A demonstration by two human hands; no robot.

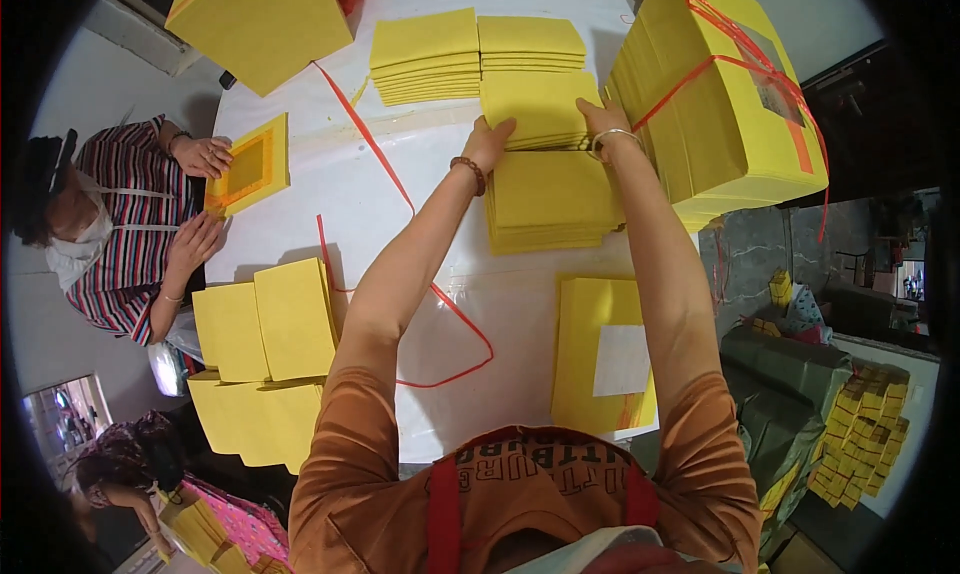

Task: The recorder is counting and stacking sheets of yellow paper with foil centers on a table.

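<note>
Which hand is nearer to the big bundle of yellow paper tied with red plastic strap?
Right. The right hand lies just beside the strapped yellow bundle; the left hand is farther left, across a smaller yellow paper stack.

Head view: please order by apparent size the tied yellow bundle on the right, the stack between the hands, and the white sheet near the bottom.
1. Tied yellow bundle, clearly largest.
2. Stack between the hands.
3. White sheet, smallest; it looks close to the stack, so this order is unsure.
</note>
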